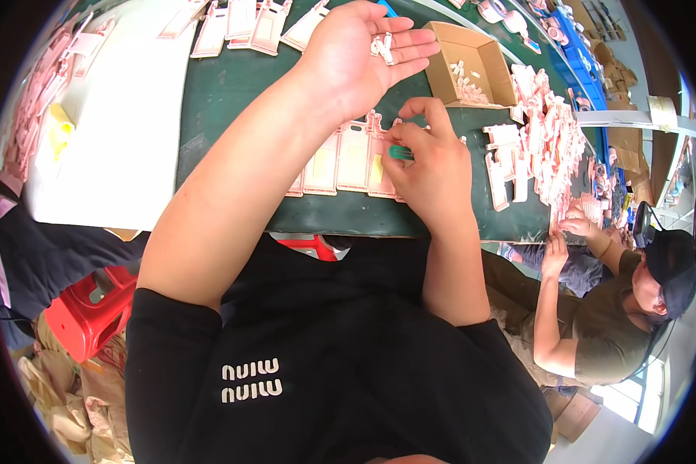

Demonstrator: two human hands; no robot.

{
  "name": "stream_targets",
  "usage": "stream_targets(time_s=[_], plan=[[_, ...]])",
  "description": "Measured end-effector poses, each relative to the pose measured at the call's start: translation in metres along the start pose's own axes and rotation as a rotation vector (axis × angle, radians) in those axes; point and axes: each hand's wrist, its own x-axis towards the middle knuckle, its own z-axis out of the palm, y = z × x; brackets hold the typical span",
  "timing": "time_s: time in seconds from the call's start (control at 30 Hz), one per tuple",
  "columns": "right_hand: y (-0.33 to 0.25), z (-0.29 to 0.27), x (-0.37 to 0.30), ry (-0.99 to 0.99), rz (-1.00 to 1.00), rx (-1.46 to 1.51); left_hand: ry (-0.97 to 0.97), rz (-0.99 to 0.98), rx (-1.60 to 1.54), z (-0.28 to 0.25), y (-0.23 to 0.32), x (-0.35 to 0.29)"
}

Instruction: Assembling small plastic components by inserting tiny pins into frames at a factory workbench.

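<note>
While the left hand (pixel 363 50) lies palm-up and wide, cupping a few small pink parts (pixel 382 46), the right hand (pixel 429 166) pinches a green tool (pixel 400 152) closed between its fingertips, pressing it to a row of pink cards (pixel 346 158) on the green worktop (pixel 224 100). Just beyond stands an open cardboard box (pixel 472 66) holding more parts; a heap of pink pieces (pixel 545 143) spreads to the right, where a co-worker's hands (pixel 568 224) sort them.
</note>
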Motion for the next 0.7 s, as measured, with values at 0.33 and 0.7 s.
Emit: stream_targets(time_s=[0.33, 0.7], plan=[[-0.006, 0.001, -0.002, -0.027, 0.0, -0.061, 0.007, -0.024, 0.024, 0.001, 0.001, -0.002], [-0.006, -0.014, -0.006, 0.012, 0.021, 0.066, -0.176, 0.046, 0.204, -0.009, -0.01, 0.0]])
